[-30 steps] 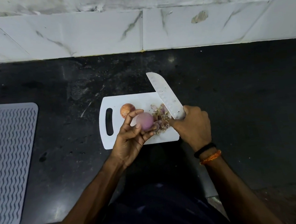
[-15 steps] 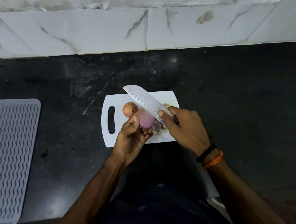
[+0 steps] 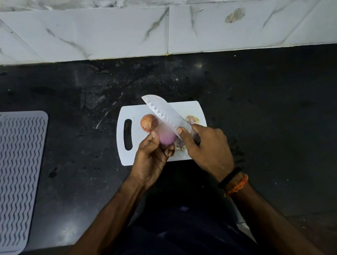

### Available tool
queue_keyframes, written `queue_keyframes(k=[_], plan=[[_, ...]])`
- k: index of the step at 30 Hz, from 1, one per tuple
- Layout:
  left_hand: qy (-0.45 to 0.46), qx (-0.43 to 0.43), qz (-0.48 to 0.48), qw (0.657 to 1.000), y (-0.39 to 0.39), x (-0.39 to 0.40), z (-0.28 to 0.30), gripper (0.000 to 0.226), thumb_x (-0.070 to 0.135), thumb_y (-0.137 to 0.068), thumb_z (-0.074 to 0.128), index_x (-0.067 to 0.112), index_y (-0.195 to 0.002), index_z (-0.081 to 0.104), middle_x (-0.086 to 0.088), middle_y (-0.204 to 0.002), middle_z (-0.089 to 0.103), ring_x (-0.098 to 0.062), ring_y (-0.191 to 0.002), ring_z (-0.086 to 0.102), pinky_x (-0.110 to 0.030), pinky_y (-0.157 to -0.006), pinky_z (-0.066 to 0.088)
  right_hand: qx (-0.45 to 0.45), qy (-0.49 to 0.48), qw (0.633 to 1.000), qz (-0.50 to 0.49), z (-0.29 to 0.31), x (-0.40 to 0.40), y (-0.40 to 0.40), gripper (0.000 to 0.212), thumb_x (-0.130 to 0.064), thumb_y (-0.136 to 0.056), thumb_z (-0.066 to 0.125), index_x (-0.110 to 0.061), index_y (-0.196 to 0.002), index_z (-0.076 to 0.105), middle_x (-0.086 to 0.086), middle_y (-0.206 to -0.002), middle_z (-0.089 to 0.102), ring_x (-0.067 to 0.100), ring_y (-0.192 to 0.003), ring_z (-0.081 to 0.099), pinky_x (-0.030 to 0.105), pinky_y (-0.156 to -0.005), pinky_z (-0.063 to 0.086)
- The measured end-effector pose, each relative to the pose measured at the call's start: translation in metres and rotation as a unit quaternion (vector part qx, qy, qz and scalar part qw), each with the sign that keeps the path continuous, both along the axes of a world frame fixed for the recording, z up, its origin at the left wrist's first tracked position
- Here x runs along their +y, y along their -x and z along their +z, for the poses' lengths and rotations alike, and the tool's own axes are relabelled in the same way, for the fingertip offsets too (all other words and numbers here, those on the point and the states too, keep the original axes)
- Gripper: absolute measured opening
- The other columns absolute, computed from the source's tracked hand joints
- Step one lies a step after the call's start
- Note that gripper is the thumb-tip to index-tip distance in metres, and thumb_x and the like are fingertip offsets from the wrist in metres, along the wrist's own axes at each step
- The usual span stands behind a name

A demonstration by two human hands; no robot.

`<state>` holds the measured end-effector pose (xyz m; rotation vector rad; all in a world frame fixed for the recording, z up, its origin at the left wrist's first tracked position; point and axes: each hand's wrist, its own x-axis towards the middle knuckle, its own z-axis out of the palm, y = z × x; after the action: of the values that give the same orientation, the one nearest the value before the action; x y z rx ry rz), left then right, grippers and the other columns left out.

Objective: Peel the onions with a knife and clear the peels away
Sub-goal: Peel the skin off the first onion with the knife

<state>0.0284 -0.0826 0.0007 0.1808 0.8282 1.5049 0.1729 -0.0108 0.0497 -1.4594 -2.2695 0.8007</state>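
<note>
**Onion peeling at the counter**

Black countertop (image 3: 265, 118); grey ridged mat (image 3: 14, 179) at left. White cutting board (image 3: 137, 155) carries an unpeeled onion (image 3: 147, 122) and peels (image 3: 192, 119). My right hand (image 3: 206, 146) grips the knife (image 3: 166, 113), blade against the peeled onion (image 3: 165, 137) held in my left hand (image 3: 153, 158).

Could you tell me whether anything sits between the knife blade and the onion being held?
Nothing visible does: the knife in the right hand lies directly against the peeled onion held by the left hand.
</note>
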Motion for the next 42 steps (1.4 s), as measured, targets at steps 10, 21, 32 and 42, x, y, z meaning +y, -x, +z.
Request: queue_keyframes(k=[10, 21, 32, 42], plan=[[0.029, -0.010, -0.026, 0.999, -0.002, 0.004, 0.004, 0.043, 0.027, -0.108, 0.033, 0.014, -0.108, 0.073, -0.006, -0.099, 0.070, -0.014, -0.076, 0.058, -0.023, -0.067, 0.048, -0.027, -0.026, 0.999, -0.019, -0.005, 0.002, 0.003, 0.063, -0.079, -0.085, 0.044, -0.021, -0.064, 0.057, -0.012, -0.051, 0.050, 0.006, -0.048, 0.052, 0.023, -0.049, 0.038], [0.066, -0.013, -0.018, 0.998, -0.004, 0.008, 0.013, 0.044, 0.030, -0.106, 0.035, 0.012, -0.101, 0.075, -0.010, -0.089, 0.068, -0.014, -0.065, 0.057, -0.022, -0.062, 0.049, 0.105, 0.069, 0.992, -0.018, 0.003, 0.004, 0.002, 0.057, -0.064, -0.090, 0.059, -0.022, -0.052, 0.051, -0.008, -0.046, 0.051, 0.008, -0.047, 0.050, 0.026, -0.052, 0.037], [0.092, -0.033, -0.030, 0.995, -0.002, 0.008, 0.013, 0.054, 0.047, -0.094, 0.052, 0.001, -0.123, 0.054, -0.015, -0.081, 0.055, -0.011, -0.049, 0.045, -0.018, -0.043, 0.038, 0.010, 0.004, 0.999, 0.036, -0.002, 0.014, -0.009, 0.065, -0.072, -0.090, 0.040, -0.017, -0.075, 0.069, -0.012, -0.047, 0.045, 0.005, -0.046, 0.049, 0.020, -0.051, 0.029], [0.110, -0.026, -0.039, 0.993, -0.004, 0.009, 0.021, 0.045, 0.037, -0.102, 0.040, 0.007, -0.086, 0.071, -0.013, -0.066, 0.054, -0.008, -0.043, 0.037, -0.015, -0.036, 0.029, -0.008, -0.061, 0.998, 0.032, 0.002, 0.005, -0.002, 0.056, -0.081, -0.083, 0.046, -0.029, -0.063, 0.049, -0.015, -0.045, 0.035, -0.001, -0.042, 0.037, 0.019, -0.049, 0.024]])
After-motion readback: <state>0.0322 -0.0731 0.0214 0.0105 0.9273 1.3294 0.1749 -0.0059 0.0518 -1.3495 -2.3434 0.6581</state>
